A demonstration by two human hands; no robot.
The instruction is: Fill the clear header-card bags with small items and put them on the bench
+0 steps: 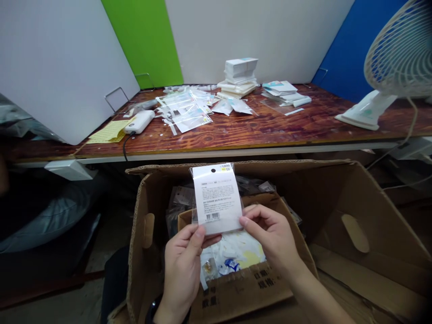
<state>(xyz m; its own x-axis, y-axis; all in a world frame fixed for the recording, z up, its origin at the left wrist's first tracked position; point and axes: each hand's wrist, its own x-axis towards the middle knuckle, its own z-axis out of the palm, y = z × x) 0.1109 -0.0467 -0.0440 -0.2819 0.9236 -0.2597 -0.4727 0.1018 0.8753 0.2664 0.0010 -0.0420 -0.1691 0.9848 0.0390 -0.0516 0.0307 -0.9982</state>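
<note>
Packet [218, 204]: white card in clear sleeve, held up over the inner carton, approx. upright; round hole up top, "1,000" in top R corner, fine print mid, barcode nr bottom.
L hand [185, 258]: gripping packet's lower L corner, thumb in front, fingers behind; dark band [153, 309] on wrist.
R hand [275, 236]: gripping packet's lower R edge betw. thumb & fingers.
Inner carton [236, 299]: below packet, dark printed characters on near side; white scraps [224, 247] + crumpled blue wrapper [231, 264] inside.
Big box [381, 211]: brown cardboard, around inner carton, cut-out handle holes L & R; more bagged pcs [182, 196] behind carton.
Tabletop [256, 137]: wood-grain, just beyond box. L to R: yellow paper [110, 132], white device [140, 121] w/ black cable, spread clear sleeves [185, 110], stacked white cards [240, 69], smaller pile [283, 88], white fan [366, 110] far R.
</note>
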